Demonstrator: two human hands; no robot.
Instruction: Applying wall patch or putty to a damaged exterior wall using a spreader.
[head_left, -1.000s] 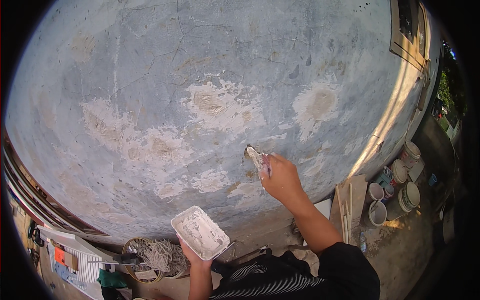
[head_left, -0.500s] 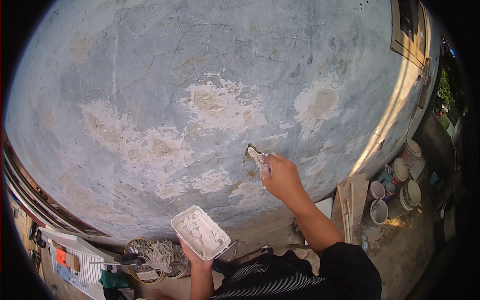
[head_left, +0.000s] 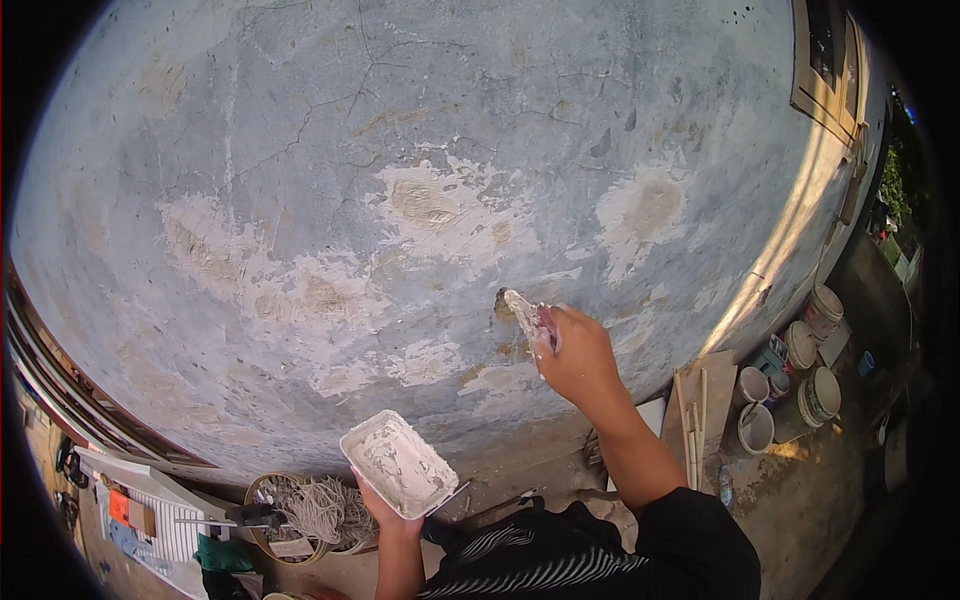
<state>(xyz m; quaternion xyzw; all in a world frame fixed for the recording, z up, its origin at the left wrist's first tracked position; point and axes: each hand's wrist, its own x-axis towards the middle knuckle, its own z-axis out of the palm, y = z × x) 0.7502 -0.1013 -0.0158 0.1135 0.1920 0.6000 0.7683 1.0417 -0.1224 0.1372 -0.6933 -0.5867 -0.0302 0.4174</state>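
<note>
My right hand (head_left: 580,355) is closed round the handle of a putty knife (head_left: 524,312), its blade caked with white filler. The blade's tip is right beside a small dark hole (head_left: 501,303) in the worn blue-grey wall (head_left: 480,90); whether it touches the wall I cannot tell. Low in front of the wall, my left hand (head_left: 377,507) grips a white rectangular tray (head_left: 434,498) from below and the side. White filler smears the tray's inside and rim. Rough whitish filler patches (head_left: 450,215) spread over the wall around the knife.
Several buckets (head_left: 757,428) stand on the floor at the right, near a leaning board (head_left: 708,400) and thin wooden sticks (head_left: 690,430). A basket with tangled rope (head_left: 330,510) sits at the lower left. A wooden window frame (head_left: 850,75) is at the upper right.
My right hand and the putty knife have shifted slightly right, exposing more of the dark hole. The left hand holds the tray almost in the same place.
</note>
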